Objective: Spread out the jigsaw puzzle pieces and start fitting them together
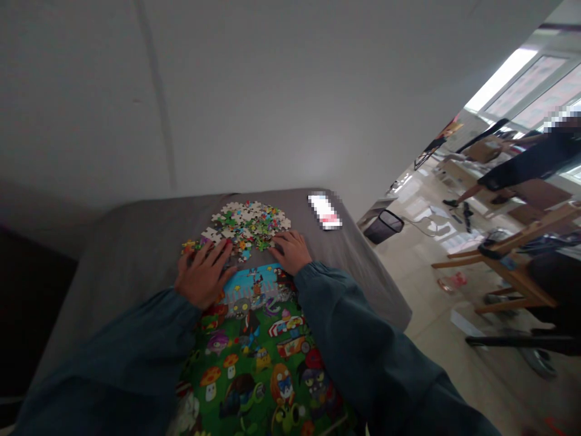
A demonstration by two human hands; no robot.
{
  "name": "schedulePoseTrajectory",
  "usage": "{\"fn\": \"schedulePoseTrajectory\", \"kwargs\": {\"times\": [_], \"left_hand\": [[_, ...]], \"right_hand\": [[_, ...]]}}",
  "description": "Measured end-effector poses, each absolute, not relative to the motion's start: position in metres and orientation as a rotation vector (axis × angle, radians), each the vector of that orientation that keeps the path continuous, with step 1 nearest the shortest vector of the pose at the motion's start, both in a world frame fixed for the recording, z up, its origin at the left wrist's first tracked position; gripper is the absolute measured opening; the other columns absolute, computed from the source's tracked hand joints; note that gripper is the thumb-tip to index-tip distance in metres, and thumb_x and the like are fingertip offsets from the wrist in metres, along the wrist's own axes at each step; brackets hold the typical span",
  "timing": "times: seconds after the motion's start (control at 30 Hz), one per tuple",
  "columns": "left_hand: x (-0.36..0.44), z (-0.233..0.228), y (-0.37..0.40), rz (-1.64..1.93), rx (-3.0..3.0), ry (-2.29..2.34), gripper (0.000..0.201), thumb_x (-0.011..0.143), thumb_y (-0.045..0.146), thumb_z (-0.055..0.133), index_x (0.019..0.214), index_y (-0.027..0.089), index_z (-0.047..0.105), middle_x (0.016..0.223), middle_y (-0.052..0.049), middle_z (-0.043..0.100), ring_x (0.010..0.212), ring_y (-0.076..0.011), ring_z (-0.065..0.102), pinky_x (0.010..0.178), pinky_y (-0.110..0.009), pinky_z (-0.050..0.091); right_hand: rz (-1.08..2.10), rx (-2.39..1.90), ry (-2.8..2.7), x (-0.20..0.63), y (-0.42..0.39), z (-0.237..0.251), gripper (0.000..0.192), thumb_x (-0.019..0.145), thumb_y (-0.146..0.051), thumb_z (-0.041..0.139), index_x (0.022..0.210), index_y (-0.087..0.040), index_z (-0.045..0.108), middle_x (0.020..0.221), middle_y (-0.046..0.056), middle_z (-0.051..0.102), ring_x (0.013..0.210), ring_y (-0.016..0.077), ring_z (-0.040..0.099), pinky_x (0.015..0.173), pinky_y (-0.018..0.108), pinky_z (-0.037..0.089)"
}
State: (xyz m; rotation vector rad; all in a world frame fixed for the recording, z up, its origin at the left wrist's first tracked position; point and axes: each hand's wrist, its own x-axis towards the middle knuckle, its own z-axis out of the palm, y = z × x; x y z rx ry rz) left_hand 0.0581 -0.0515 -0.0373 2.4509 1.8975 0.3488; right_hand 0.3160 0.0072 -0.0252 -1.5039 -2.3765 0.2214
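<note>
Head view shows my left hand lying flat, fingers spread wide and holding nothing, the fingertips touching the near edge of the loose puzzle pieces; my right hand rests palm down just across from it, fingers loosely splayed, empty as well, its tips at the right-hand fringe of the same heap; between and just under both palms begins the finished cartoon puzzle picture, its blue sky strip right behind my knuckles and the green part running back toward my sleeves; beyond my fingertips the heap thins out over the grey tablecloth; farther out past my right fingers lies a small white and red item, blurred, so I cannot tell what it is; off the table's far right corner stands a dark bin on the floor, and well beyond it another person near wooden furniture; to sort well I judge I should keep both palms light, spread pieces face up, and sweep slowly so none slide off the cloth.
</note>
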Motion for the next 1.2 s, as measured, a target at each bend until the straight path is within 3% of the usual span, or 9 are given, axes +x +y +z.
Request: {"fn": "schedulePoseTrajectory", "kwargs": {"times": [0.23, 0.4, 0.6, 0.83, 1.03, 1.2], "left_hand": [[0.064, -0.040, -0.052, 0.433, 2.475, 1.873, 0.058, 0.103, 0.048, 0.029, 0.150, 0.024, 0.055, 0.154, -0.010, 0.055, 0.144, -0.0388, 0.043, 0.115, -0.066, 0.026], [0.064, -0.041, -0.053, 0.445, 2.493, 1.845, 0.058, 0.103, 0.047, 0.031, 0.150, 0.023, 0.054, 0.155, -0.010, 0.055, 0.145, -0.0395, 0.042, 0.113, -0.064, 0.029], [0.064, -0.043, -0.053, 0.411, 2.548, 1.746, 0.052, 0.103, 0.045, 0.034, 0.148, 0.032, 0.056, 0.153, -0.006, 0.057, 0.144, -0.0361, 0.043, 0.116, -0.062, 0.024], [0.062, -0.043, -0.051, 0.473, 2.509, 1.770, 0.053, 0.102, 0.045, 0.033, 0.145, 0.029, 0.060, 0.152, -0.008, 0.057, 0.143, -0.0389, 0.044, 0.113, -0.066, 0.027], [0.061, -0.033, -0.051, 0.441, 2.548, 1.738, 0.045, 0.102, 0.042, 0.037, 0.124, 0.032, 0.075, 0.141, -0.005, 0.068, 0.140, -0.0368, 0.050, 0.110, -0.062, 0.032], [0.062, -0.031, -0.055, 0.375, 2.610, 1.683, 0.046, 0.102, 0.041, 0.036, 0.132, 0.034, 0.070, 0.145, -0.003, 0.064, 0.138, -0.0353, 0.051, 0.110, -0.061, 0.032]], "right_hand": [[0.197, -1.474, -2.458, 0.314, 0.009, -0.019, 0.037, 0.106, -0.030, 0.049, 0.139, -0.023, 0.063, 0.122, 0.009, 0.074, 0.116, 0.0245, 0.058, 0.106, 0.038, 0.043], [0.237, -1.459, -2.367, 0.323, 0.011, -0.019, 0.035, 0.106, -0.021, 0.045, 0.130, -0.021, 0.070, 0.116, 0.009, 0.076, 0.110, 0.0225, 0.062, 0.104, 0.035, 0.045], [0.284, -1.428, -2.304, 0.333, 0.013, -0.021, 0.032, 0.104, -0.016, 0.045, 0.120, -0.019, 0.073, 0.120, 0.008, 0.075, 0.112, 0.0205, 0.063, 0.105, 0.034, 0.046], [0.234, -1.567, -2.284, 0.347, 0.021, -0.020, 0.034, 0.104, -0.016, 0.043, 0.119, -0.016, 0.073, 0.117, 0.011, 0.074, 0.109, 0.0247, 0.061, 0.105, 0.041, 0.044], [0.182, -1.653, -2.273, 0.357, 0.020, -0.018, 0.031, 0.099, -0.015, 0.049, 0.117, -0.017, 0.075, 0.114, 0.014, 0.069, 0.113, 0.0304, 0.053, 0.101, 0.045, 0.044], [0.220, -1.572, -2.357, 0.353, 0.016, -0.019, 0.030, 0.096, -0.017, 0.057, 0.121, -0.020, 0.074, 0.123, 0.011, 0.068, 0.118, 0.0279, 0.051, 0.104, 0.042, 0.044]]}}
